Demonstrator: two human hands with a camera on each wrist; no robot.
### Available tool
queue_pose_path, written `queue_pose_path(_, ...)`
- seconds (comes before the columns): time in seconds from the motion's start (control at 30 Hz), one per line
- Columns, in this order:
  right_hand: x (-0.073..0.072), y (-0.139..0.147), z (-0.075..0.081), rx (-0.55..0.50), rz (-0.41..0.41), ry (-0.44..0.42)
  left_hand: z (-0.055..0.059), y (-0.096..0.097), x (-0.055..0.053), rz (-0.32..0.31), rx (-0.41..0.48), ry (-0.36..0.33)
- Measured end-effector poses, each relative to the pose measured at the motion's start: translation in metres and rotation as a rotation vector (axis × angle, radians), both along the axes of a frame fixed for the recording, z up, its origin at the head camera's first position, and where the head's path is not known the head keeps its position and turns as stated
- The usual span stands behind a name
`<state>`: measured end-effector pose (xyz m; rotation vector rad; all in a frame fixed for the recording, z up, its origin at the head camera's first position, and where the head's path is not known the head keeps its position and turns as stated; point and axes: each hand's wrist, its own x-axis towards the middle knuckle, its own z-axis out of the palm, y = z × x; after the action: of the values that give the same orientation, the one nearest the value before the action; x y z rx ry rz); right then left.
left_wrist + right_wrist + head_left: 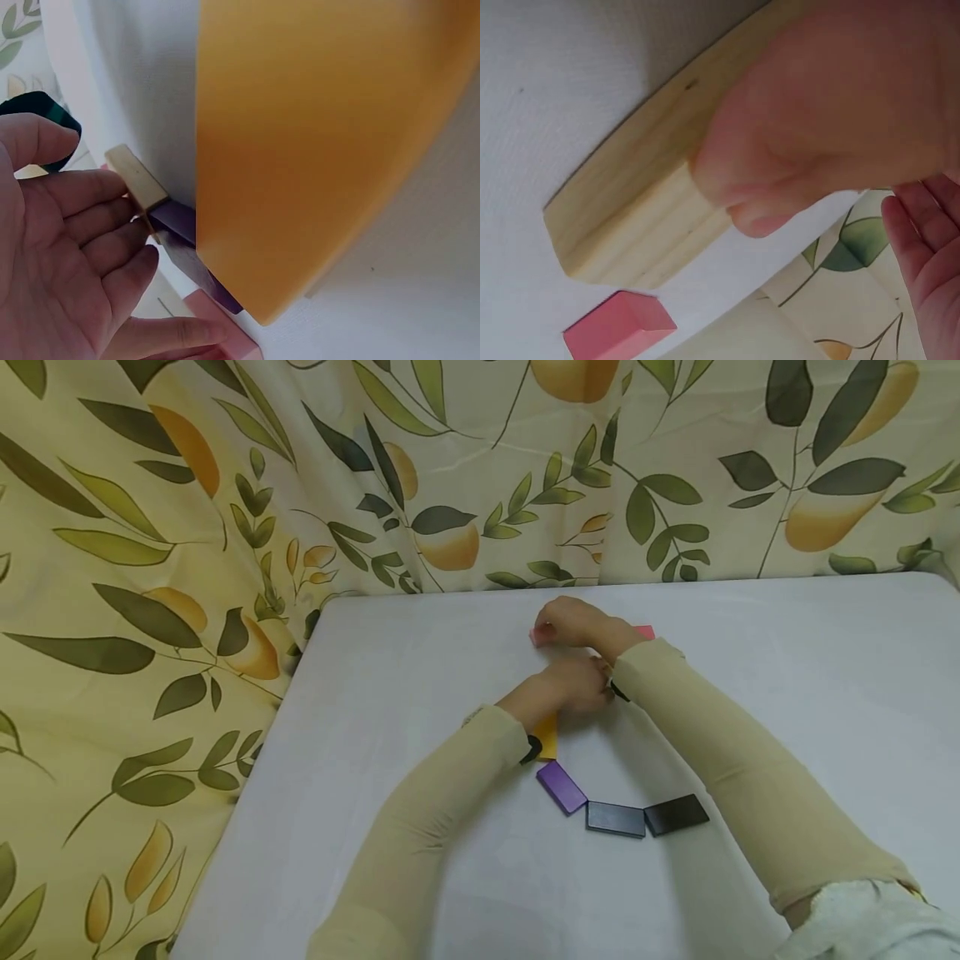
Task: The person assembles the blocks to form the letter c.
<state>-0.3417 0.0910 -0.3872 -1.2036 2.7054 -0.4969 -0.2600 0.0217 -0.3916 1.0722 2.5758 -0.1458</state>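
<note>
At the far part of the table, my right hand (pixel 573 622) bends over a pink block (pixel 534 637) and pinches it; the left wrist view also shows its finger on this pink block (pixel 238 337). Just nearer, my left hand (pixel 573 685) lies under the right wrist. Its fingertips touch a plain wooden block (pixel 139 176) where that meets a dark purple block (pixel 191 255), with the thumb apart. In the right wrist view, the left hand partly hides the wooden block (pixel 630 202). A large yellow block (pixel 300 150) fills much of the left wrist view.
From the yellow block, a curve continues through a purple block (pixel 561 787), a grey block (pixel 615 819) and a black block (pixel 677 815). Another pink block (pixel 644 632) shows behind the right wrist. A leaf-patterned curtain (pixel 450 485) borders the white table (pixel 375 710).
</note>
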Motion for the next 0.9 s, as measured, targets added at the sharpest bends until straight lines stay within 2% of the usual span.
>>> queue_pose_path(0.13,-0.002,0.006,0.001,0.017,-0.012,0.017,0.001,0.002,0.000,0.002,-0.043,-0.002)
queue_pose_path(0.33,-0.007,0.026,0.000,0.055,-0.174,0.020,0.001,0.004,-0.001,0.025,-0.052,-0.042)
queue_pose_path(0.53,-0.008,0.041,0.000,0.051,-0.184,0.025,0.001,0.006,0.000,0.027,-0.065,-0.030)
queue_pose_path(0.9,-0.010,0.068,0.000,0.100,-0.302,-0.029,0.004,0.008,0.002,0.035,-0.092,-0.008)
